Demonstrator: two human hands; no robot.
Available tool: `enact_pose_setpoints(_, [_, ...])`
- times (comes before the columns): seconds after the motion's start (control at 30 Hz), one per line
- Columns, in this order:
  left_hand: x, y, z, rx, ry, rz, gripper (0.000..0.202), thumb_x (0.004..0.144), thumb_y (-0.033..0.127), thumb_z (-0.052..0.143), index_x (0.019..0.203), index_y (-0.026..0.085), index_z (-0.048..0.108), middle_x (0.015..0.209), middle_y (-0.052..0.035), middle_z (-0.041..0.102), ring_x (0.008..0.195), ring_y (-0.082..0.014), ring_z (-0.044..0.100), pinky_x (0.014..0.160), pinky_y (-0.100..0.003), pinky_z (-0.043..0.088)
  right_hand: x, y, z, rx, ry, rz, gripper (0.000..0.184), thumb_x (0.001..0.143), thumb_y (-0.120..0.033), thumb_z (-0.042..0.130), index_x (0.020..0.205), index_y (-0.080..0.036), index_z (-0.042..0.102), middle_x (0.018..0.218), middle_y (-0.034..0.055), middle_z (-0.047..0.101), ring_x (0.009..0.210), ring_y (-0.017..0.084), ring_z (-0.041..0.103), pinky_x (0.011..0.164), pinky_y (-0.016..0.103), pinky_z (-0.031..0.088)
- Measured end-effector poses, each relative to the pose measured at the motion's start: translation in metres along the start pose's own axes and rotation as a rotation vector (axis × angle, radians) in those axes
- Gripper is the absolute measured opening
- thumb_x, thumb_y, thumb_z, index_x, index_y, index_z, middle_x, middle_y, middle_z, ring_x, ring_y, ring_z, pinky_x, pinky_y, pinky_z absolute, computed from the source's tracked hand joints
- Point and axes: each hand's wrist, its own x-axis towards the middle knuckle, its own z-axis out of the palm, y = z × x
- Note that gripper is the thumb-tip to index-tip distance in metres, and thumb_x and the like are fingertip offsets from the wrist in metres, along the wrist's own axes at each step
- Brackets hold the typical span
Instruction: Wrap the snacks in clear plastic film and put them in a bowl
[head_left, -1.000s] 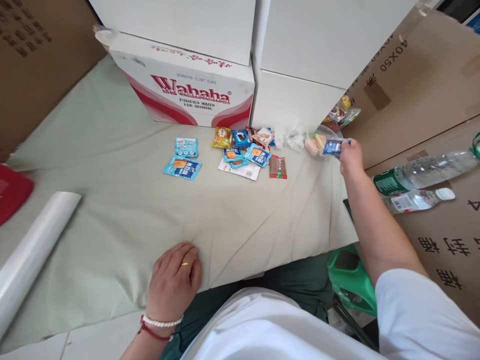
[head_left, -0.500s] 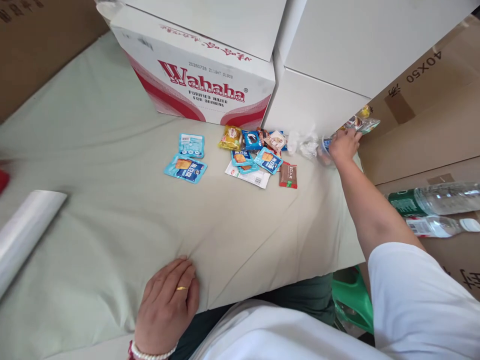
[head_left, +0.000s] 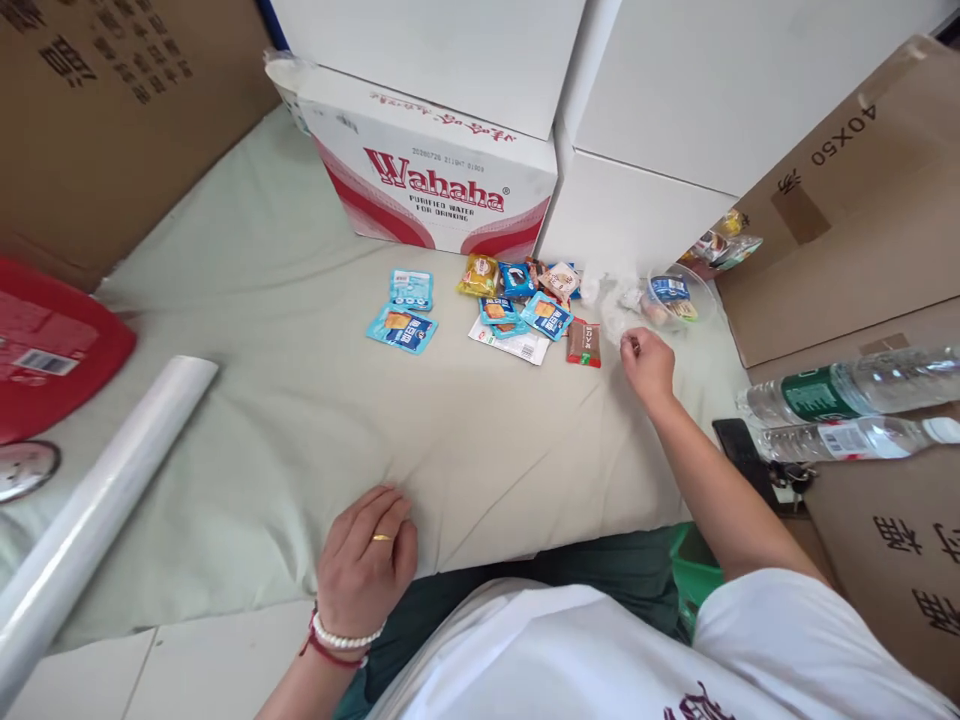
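Note:
My left hand (head_left: 365,572) lies flat, palm down, on the pale green cloth (head_left: 300,420) at the near edge, fingers together, holding nothing. My right hand (head_left: 646,362) hovers over the cloth just right of a brown snack bar (head_left: 583,343), its fingers curled in with nothing visible in them. A heap of small snack packets (head_left: 517,300) lies in front of the Wahaha box (head_left: 435,190). Two light blue packets (head_left: 405,310) lie apart to the left. A clear round container (head_left: 675,297) holds a blue packet and other snacks.
White boxes (head_left: 645,110) stack behind the snacks. Brown cartons stand at left and right. Two plastic water bottles (head_left: 840,400) lie on the right carton. A roll of clear film (head_left: 97,500) lies at left beside a red bag (head_left: 52,345). A green stool (head_left: 694,575) is below.
My right hand put the blue packet into the clear container, let go, and drew back toward the brown bar. The left hand stayed flat on the cloth.

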Motion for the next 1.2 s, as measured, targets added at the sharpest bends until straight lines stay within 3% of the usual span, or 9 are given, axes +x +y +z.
enact_pose_setpoints(0.13, [0.010,0.020,0.001,-0.341,-0.018,-0.410,0.007,0.093,0.025,0.066,0.098,0.022,0.071,0.087,-0.0056,0.073,0.085,-0.0213,0.071,0.080,-0.037,0.057,-0.085,-0.014,-0.025,0.733,-0.040,0.262,0.024,0.082,-0.041,0.065,0.095,-0.021,0.069,0.075,-0.0012,0.061,0.060,0.012,0.045,0.057,0.025,0.037])
enact_pose_setpoints(0.23, [0.036,0.056,0.016,-0.927,-0.316,-0.923,0.041,0.096,0.059,0.059,0.104,0.020,0.070,0.083,-0.0062,0.073,0.076,-0.0196,0.069,0.065,-0.031,0.055,-0.144,-0.033,-0.040,1.174,-0.179,0.459,0.020,0.072,-0.034,0.075,0.088,-0.023,0.069,0.066,-0.0054,0.052,0.053,0.008,0.034,0.047,0.022,0.026])
enact_pose_setpoints(0.3, [0.058,0.081,0.034,-1.393,-0.549,-1.142,0.064,0.089,0.076,0.057,0.112,0.018,0.068,0.097,-0.0128,0.076,0.095,-0.0257,0.072,0.073,-0.037,0.060,-0.177,-0.047,-0.044,1.362,-0.260,0.554,0.019,0.068,-0.030,0.079,0.082,-0.023,0.068,0.063,-0.0059,0.050,0.051,0.007,0.032,0.045,0.020,0.024])
enact_pose_setpoints(0.47, [0.098,0.119,0.084,-1.899,-0.973,-1.263,0.068,0.083,0.077,0.066,0.107,0.014,0.069,0.105,-0.0165,0.074,0.093,-0.0270,0.072,0.081,-0.044,0.060,-0.237,-0.061,-0.036,1.597,-0.416,0.727,0.020,0.065,-0.028,0.084,0.075,-0.021,0.068,0.058,-0.0071,0.044,0.050,0.006,0.027,0.045,0.018,0.026])
enact_pose_setpoints(0.6, [0.100,0.118,0.102,-1.898,-0.651,-1.353,0.039,0.072,0.042,0.089,0.092,0.016,0.067,0.085,-0.0049,0.071,0.072,-0.0168,0.067,0.069,-0.032,0.057,-0.255,-0.045,-0.033,1.615,-0.450,0.783,0.022,0.065,-0.028,0.086,0.077,-0.020,0.069,0.059,-0.0066,0.044,0.051,0.006,0.029,0.046,0.019,0.026])
enact_pose_setpoints(0.73, [0.092,0.104,0.093,-1.846,-0.386,-1.328,0.034,0.068,0.022,0.092,0.088,0.020,0.064,0.081,0.0039,0.068,0.069,-0.0085,0.063,0.066,-0.020,0.051,-0.253,-0.025,-0.041,1.351,-0.578,0.708,0.027,0.071,-0.037,0.088,0.085,-0.018,0.075,0.063,-0.0035,0.051,0.053,0.006,0.034,0.046,0.020,0.024])
enact_pose_setpoints(0.9, [0.087,0.098,0.078,-1.715,-0.427,-1.347,0.031,0.067,0.018,0.090,0.091,0.016,0.070,0.093,-0.0025,0.074,0.069,-0.0071,0.063,0.061,-0.019,0.049,-0.235,-0.031,-0.043,1.286,-0.593,0.662,0.029,0.070,-0.037,0.088,0.086,-0.017,0.074,0.063,-0.0045,0.051,0.052,0.004,0.032,0.046,0.018,0.021])
enact_pose_setpoints(1.07, [0.081,0.093,0.076,-1.636,-0.475,-1.405,0.031,0.064,0.014,0.089,0.091,0.013,0.072,0.072,0.0006,0.067,0.055,-0.0057,0.055,0.047,-0.017,0.038,-0.223,-0.059,-0.038,1.627,-0.784,0.757,0.033,0.071,-0.022,0.079,0.103,-0.022,0.069,0.059,-0.0097,0.043,0.046,0.003,0.018,0.041,0.015,0.012])
enact_pose_setpoints(1.2, [0.075,0.086,0.066,-1.585,-0.452,-1.455,0.025,0.074,0.027,0.084,0.090,0.015,0.069,0.082,-0.0047,0.073,0.051,-0.0044,0.052,0.039,-0.015,0.024,-0.226,-0.074,-0.037,1.913,-0.754,0.762,0.038,0.072,-0.018,0.073,0.108,-0.027,0.065,0.061,-0.0108,0.040,0.047,0.004,0.014,0.040,0.013,0.013])
